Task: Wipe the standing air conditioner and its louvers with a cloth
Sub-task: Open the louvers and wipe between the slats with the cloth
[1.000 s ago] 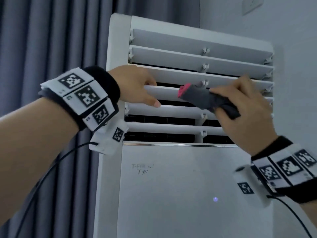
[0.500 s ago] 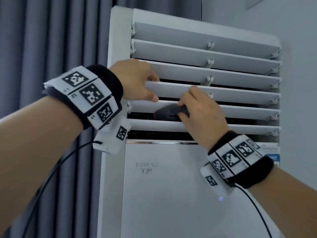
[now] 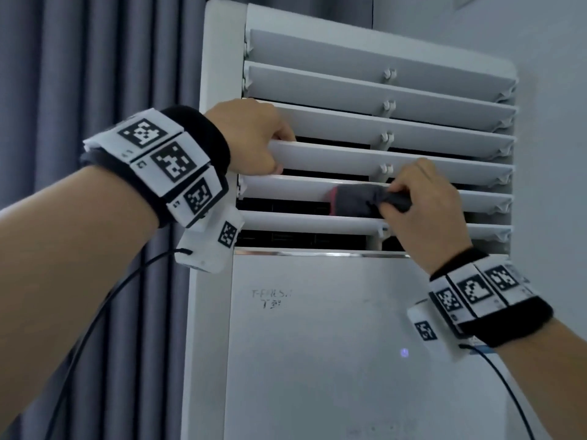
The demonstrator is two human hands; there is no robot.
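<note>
Setting: indoor room, most likely a living space or office; the view is too narrow to say which.

Evidence:
- Floor-standing air conditioner [image 3: 317,328], white, tall cabinet type, placed in the corner against the wall. Horizontal louvers [image 3: 381,122] fill its upper section; a plain front panel below carries faint lettering, too blurred to read, and one small lit indicator light [image 3: 404,352].
- Curtain [image 3: 95,74], grey-blue, heavy, hanging in vertical pleats to the left of the unit and behind it.
- Wall [image 3: 546,122], plain, pale, painted, to the right of the unit.
- Wall plate [image 3: 467,1], pale, at the top edge, largely cut off; type cannot be told.
</note>
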